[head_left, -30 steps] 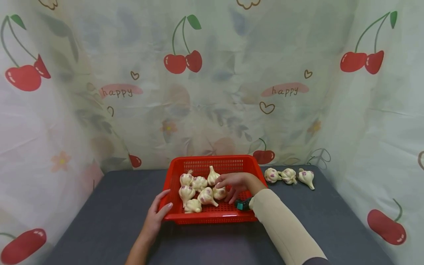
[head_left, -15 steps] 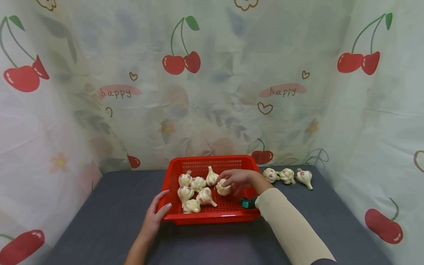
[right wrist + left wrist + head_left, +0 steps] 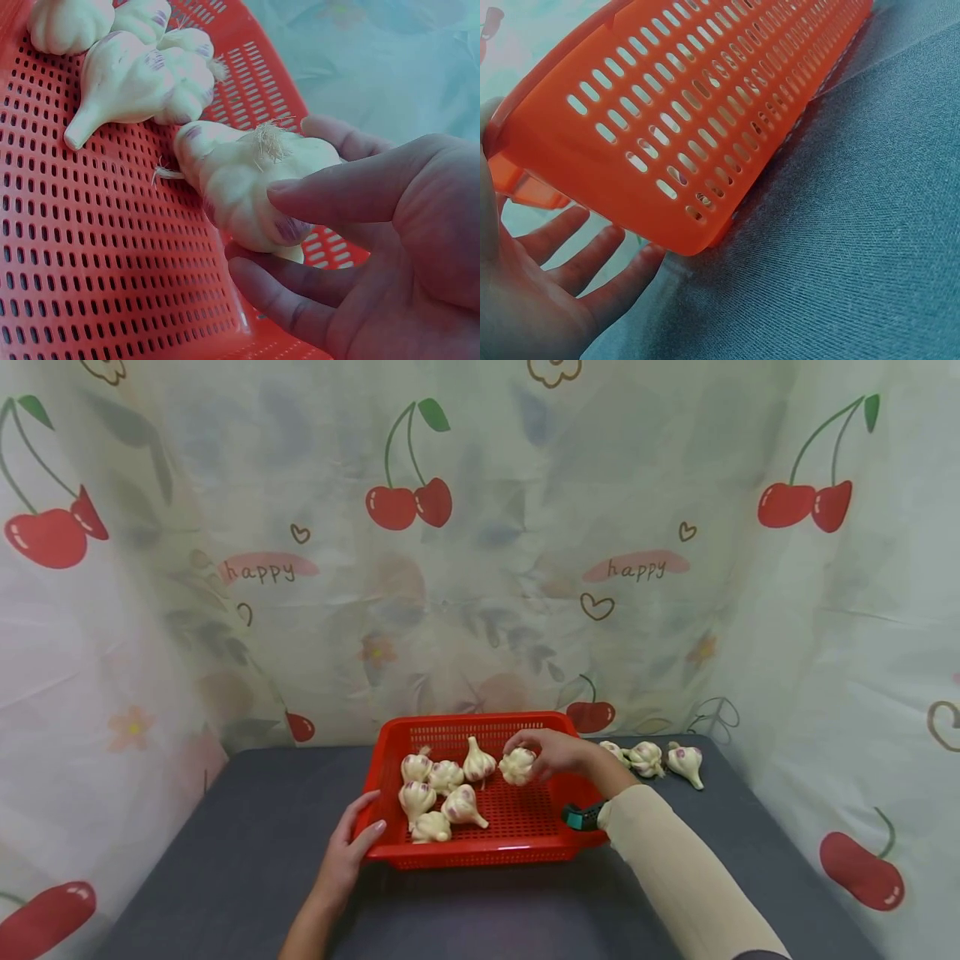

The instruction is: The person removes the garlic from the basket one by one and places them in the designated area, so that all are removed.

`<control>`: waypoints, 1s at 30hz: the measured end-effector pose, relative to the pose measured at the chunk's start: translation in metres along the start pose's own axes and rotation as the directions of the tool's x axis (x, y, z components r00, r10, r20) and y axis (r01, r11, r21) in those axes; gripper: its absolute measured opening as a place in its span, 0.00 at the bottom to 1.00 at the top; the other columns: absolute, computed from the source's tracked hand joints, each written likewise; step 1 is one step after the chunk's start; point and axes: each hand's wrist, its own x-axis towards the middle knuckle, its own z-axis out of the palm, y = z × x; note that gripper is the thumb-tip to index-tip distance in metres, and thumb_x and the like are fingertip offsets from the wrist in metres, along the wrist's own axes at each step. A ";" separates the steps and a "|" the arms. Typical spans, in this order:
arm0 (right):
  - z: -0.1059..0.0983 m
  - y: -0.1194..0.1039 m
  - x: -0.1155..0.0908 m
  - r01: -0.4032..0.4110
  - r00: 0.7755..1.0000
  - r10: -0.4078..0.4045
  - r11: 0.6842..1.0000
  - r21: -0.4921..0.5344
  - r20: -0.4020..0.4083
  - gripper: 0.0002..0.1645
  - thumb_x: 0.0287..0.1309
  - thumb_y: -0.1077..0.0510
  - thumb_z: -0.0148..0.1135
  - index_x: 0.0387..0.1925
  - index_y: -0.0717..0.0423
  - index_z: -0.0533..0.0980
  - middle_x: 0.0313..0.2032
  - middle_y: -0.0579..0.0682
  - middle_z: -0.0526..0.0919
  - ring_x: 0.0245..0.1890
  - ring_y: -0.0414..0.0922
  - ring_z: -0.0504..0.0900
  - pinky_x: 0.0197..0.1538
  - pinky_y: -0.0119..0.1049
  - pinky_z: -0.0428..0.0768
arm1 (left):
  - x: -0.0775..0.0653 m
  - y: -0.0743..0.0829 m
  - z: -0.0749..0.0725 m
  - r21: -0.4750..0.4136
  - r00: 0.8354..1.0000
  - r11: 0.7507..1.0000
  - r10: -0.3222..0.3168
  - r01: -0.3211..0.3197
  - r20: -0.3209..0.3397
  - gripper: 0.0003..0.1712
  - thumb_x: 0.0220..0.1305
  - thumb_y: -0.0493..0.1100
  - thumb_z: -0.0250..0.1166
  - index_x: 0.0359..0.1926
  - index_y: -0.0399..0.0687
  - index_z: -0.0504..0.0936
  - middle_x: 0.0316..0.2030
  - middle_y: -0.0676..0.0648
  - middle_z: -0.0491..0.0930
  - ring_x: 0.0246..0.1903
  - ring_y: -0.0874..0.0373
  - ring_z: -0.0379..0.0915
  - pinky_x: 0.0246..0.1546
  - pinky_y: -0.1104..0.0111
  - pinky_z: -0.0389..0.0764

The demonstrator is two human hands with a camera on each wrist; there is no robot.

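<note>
One garlic bulb [image 3: 516,767] is pinched between thumb and fingers of the right hand [image 3: 553,752] over the red basket [image 3: 480,850], touched at its rim by the spread-fingered left hand [image 3: 350,845].

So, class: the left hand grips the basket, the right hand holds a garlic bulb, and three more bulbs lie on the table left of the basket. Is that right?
Not quite: the three table bulbs lie right of the basket, as the head view shows. The left hand grips the basket and the right hand holds a garlic bulb.
</note>
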 end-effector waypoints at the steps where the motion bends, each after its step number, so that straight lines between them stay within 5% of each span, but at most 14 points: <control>1: -0.001 0.000 -0.001 0.010 1.000 -0.010 1.000 -0.006 -0.002 0.28 0.51 0.78 0.60 0.52 0.53 0.76 0.57 0.53 0.71 0.50 0.52 0.71 0.41 0.47 0.82 | 0.000 0.000 0.000 0.002 1.000 1.000 -0.002 0.002 -0.001 0.29 0.72 0.41 0.55 0.71 0.47 0.60 0.68 0.38 0.59 0.59 0.39 0.64 0.55 0.55 0.73; 14: -0.012 -0.007 -0.021 0.071 0.997 -0.070 0.997 0.036 -0.028 0.27 0.55 0.72 0.63 0.56 0.52 0.75 0.64 0.57 0.65 0.54 0.57 0.70 0.41 0.49 0.81 | 0.002 0.000 -0.002 -0.002 1.000 1.000 -0.025 0.025 0.007 0.29 0.72 0.42 0.56 0.71 0.48 0.60 0.69 0.38 0.58 0.60 0.38 0.64 0.56 0.52 0.72; 22: -0.022 -0.008 -0.036 0.094 0.994 -0.092 0.995 0.041 -0.052 0.31 0.58 0.67 0.64 0.64 0.53 0.70 0.68 0.59 0.60 0.50 0.55 0.76 0.43 0.50 0.81 | 0.001 0.000 -0.001 -0.010 1.000 1.000 -0.022 0.022 0.003 0.28 0.71 0.41 0.56 0.70 0.48 0.61 0.68 0.38 0.59 0.59 0.37 0.66 0.51 0.58 0.76; 30: -0.034 -0.011 -0.051 0.155 0.984 -0.147 0.985 0.079 -0.105 0.35 0.59 0.66 0.65 0.67 0.58 0.65 0.68 0.64 0.59 0.50 0.56 0.78 0.44 0.55 0.80 | 0.001 0.001 0.000 -0.004 1.000 1.000 -0.024 0.024 0.004 0.29 0.71 0.43 0.56 0.70 0.48 0.61 0.68 0.38 0.59 0.59 0.37 0.65 0.54 0.52 0.73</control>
